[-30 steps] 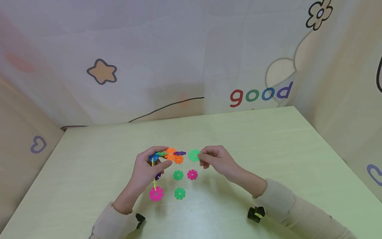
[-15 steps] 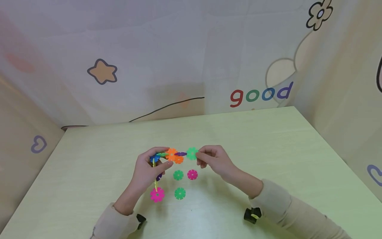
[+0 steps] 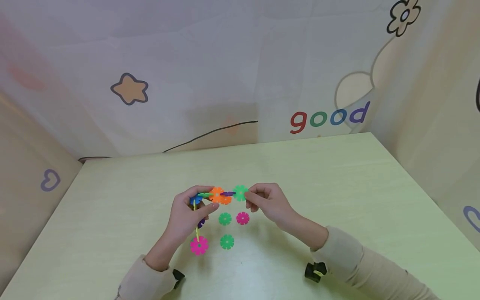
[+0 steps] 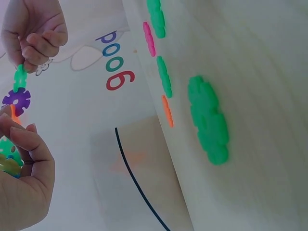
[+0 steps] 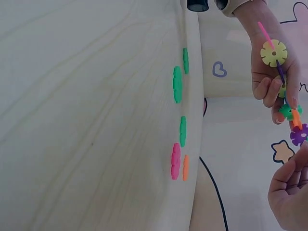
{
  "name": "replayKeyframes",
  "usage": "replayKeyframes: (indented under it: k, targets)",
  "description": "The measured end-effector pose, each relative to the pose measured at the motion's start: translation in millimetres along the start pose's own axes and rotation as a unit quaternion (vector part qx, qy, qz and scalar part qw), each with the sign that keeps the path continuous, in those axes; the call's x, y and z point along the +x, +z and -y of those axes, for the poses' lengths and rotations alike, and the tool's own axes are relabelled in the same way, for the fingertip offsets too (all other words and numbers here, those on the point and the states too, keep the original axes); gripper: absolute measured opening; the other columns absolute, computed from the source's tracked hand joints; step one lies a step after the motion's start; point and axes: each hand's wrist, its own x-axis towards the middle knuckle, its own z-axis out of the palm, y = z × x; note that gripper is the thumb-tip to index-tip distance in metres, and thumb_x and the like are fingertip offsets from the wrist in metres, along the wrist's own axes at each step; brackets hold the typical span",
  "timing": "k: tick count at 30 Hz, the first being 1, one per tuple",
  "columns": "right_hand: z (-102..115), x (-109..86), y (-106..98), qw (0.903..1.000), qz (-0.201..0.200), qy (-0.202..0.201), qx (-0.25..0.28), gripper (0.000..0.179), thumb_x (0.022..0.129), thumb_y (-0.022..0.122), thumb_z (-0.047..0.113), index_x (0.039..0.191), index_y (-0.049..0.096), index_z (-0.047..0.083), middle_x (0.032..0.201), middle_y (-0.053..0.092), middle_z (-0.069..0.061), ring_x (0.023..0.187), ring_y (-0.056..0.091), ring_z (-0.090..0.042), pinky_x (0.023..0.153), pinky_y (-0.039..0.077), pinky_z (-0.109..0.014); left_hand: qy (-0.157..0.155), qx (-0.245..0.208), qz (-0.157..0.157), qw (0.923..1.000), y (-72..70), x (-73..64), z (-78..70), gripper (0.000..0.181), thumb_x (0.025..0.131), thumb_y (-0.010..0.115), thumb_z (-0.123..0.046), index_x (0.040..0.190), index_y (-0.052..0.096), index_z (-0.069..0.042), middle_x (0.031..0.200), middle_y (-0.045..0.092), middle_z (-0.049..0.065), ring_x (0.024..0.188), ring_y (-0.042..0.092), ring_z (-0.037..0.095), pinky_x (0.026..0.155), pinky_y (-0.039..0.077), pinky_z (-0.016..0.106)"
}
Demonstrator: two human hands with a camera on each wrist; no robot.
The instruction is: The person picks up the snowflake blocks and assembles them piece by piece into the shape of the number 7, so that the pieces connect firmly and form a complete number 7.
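My left hand grips a chain of linked notched plastic discs above the table. It runs from a pink disc at the low end through yellow, purple and blue discs to an orange disc and a purple disc. Between thumb and fingers, my right hand pinches a light green disc. Its edge meets the purple disc's edge, also in the left wrist view, where the green disc sits right above the purple disc. My left fingers hide part of the chain.
Loose discs lie on the table below the hands: a green disc, a pink disc, another green disc and an orange disc partly covered by the chain. The right wrist view shows a further green disc. Patterned cloth surrounds the table.
My right hand has moved left, bringing the light green disc from apart to right against the purple disc. My left hand with the chain has shifted slightly right.
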Motion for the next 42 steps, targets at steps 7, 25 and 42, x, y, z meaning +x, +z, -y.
replayKeyframes:
  k: [7,25,42]
  targets:
    - [1.0,-1.5,1.6,0.9996,-0.010,-0.015,-0.020,0.016,0.089,0.055,0.004,0.080,0.060,-0.008,0.064,0.058,-0.006,0.059,0.054,-0.019,0.062,0.051,-0.024,0.007,0.011,-0.010,0.9999,1.0,-2.4,-2.3,0.036,0.076,0.073,-0.006,0.110,0.063,-0.007,0.069,0.057,0.010,0.053,0.053,0.024,0.045,0.042,0.023]
    - [0.1,-4.1,2.7,0.9994,-0.006,-0.027,0.020,0.018,0.089,0.054,0.000,0.084,0.057,-0.018,0.064,0.060,-0.004,0.056,0.056,-0.012,0.061,0.051,-0.022,0.026,0.012,-0.006,0.9996,2.0,-4.0,-5.5,0.033,0.076,0.072,-0.001,0.107,0.063,-0.002,0.063,0.057,0.011,0.056,0.054,0.029,0.046,0.043,0.023]
    - [-0.5,-5.2,4.4,0.9994,-0.004,-0.034,0.000,0.016,0.089,0.054,0.000,0.080,0.059,-0.013,0.066,0.059,-0.007,0.057,0.056,-0.013,0.062,0.052,-0.024,0.034,-0.009,0.005,0.9994,3.6,-3.4,-1.5,0.033,0.076,0.071,-0.001,0.108,0.062,-0.002,0.069,0.059,0.014,0.058,0.055,0.031,0.049,0.047,0.024]
